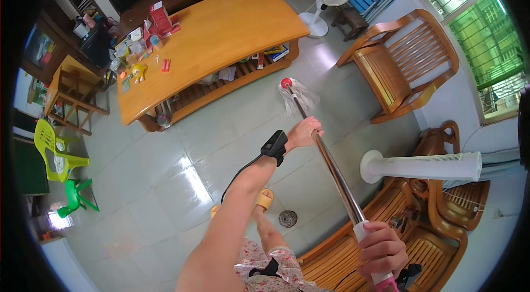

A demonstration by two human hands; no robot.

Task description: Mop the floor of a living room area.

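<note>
A string mop with a metal pole (334, 169) slants from the lower right up to the middle of the view. Its white strand head (301, 97), with a red round joint, rests on the grey tiled floor (165, 184). My left hand (305, 133) is wrapped around the pole partway down, and a black device is strapped to that wrist. Higher on the pole, at the white and pink grip end, my right hand (381, 249) is closed around the handle. The mop head lies between the wooden coffee table and the wooden armchair.
The coffee table (232, 22) carries a red box (160, 17) and a yellow toy (138, 72). On the right stand an armchair (397, 68), a white tower fan (422, 166) and a slatted wooden bench (352, 250). A pedestal fan (316, 24) and green plastic stool (74, 198) are farther off.
</note>
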